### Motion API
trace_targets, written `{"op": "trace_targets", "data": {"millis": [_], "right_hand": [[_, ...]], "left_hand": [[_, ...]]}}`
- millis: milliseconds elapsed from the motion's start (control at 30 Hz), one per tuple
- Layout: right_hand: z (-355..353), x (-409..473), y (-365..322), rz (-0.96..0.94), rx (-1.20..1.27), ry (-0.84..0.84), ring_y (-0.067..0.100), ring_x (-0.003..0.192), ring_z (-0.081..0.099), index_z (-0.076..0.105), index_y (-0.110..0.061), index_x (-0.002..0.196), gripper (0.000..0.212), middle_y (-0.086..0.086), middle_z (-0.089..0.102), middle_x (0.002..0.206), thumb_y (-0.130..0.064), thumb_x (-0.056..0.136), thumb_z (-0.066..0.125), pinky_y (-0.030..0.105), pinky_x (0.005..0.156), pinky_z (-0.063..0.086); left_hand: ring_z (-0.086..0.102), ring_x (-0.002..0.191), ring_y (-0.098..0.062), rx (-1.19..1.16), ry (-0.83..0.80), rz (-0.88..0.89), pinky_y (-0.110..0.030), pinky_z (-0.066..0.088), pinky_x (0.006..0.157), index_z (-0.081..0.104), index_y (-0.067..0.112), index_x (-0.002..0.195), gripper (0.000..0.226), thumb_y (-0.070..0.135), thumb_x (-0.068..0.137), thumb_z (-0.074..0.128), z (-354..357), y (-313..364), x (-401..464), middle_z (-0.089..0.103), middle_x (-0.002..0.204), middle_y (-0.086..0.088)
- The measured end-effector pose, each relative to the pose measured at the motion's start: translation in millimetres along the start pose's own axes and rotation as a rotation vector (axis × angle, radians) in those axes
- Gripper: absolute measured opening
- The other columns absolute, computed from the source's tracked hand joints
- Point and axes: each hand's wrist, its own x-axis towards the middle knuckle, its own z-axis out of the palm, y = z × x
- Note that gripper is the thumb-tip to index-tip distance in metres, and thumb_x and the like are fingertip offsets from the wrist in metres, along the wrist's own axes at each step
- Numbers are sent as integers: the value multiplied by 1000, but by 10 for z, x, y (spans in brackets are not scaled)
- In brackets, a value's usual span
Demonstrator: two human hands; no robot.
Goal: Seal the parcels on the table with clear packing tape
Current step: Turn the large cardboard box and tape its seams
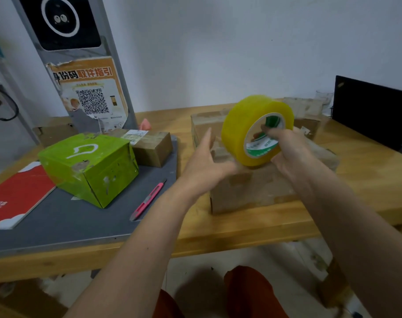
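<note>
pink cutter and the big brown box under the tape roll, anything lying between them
In the head view, only the person's left forearm crosses above that stretch; beneath it are the grey mat's edge and bare wooden table, between pink cutter and brown box.

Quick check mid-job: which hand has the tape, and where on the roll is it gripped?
The right hand holds the tape roll, fingers hooked into its core. The left hand is open beside the roll, holding nothing.

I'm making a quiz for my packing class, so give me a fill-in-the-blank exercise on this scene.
1. The right hand grips the roll of ____ by its core.
2. The left hand is ____, fingers straight.
3. The pink cutter lies on the ____ mat.
4. The box beside the cutter is ____.

Missing words: tape; open; grey; green
</note>
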Motion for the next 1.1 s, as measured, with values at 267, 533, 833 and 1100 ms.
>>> {"op": "trace_targets", "data": {"millis": [267,533,833,1100], "right_hand": [[55,-153,-249,-103,17,-153,29,90,72,63,-1,112,24,15,73,94,-3,88,63,51,91,54],[-193,-318,-148,-306,-182,-242,25,105,68,71,-16,99,23,3,75,102,-2,84,63,47,97,51],[-620,-561,-70,-491,-428,-163,32,95,63,63,-17,98,27,14,65,95,-5,73,58,45,80,51],[-662,-785,13,-587,-508,-89,-4,67,55,53,-27,88,37,-2,57,79,9,82,58,10,57,44]], "left_hand": [[55,114,-44,-1102,-61,-375,-51,43,103,56,-9,94,43,-18,80,16,160,361,-211,61,109,-31],[55,123,-47,-1192,-118,-520,-55,46,99,56,-14,102,38,-17,92,20,207,310,-440,58,126,-35],[68,81,-28,-1044,-179,-641,-38,61,68,63,-12,103,20,-15,93,45,507,121,-577,67,94,-25],[61,63,-17,-687,43,-472,-26,59,57,66,1,85,13,-2,95,58,562,98,-546,65,83,-18]]}}
